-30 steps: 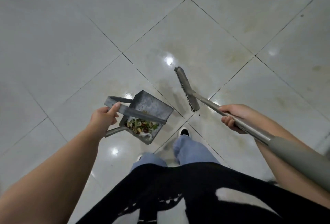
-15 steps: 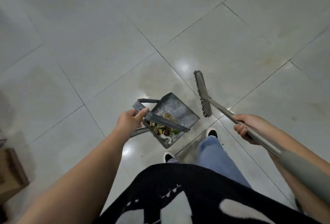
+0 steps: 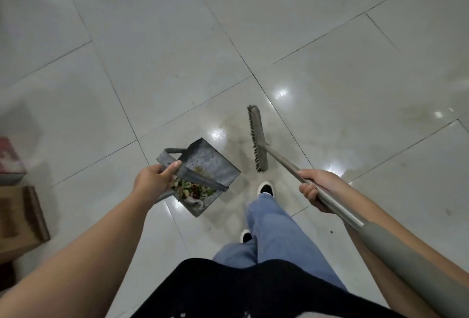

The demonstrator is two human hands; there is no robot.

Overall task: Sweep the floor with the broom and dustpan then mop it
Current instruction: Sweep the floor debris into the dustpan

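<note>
Change: since half a second ago my view has swung left and I have stepped forward; more of the cardboard boxes [image 3: 21, 218] at the left edge shows now, and dustpan and broom sit further right in the view.
Left hand: my left hand [image 3: 152, 183] is closed around the bar handle of the metal dustpan [image 3: 206, 163], thumb lying along the top.
Dustpan: carried off the floor, tilted back so the load sits in the rear corner.
Load: swept debris [image 3: 194, 192], mixed green and red scraps with something pale, stays inside the pan.
Right hand: my right hand [image 3: 316, 189] is wrapped tight on the metal shaft of the push broom [image 3: 258, 138].
Broom: head appears raised off the tiled floor [image 3: 152, 38], bristles facing left, just beside the dustpan but apart from it.
Floor: glossy tiles with faint yellowish stains; a few dark specks near my shoes [image 3: 265, 188].
Meaning: I judge sweeping is nearly done and I am walking the pan to be emptied. Mopping not yet begun.
Risk: tipping the pan forward would spill the load.
</note>
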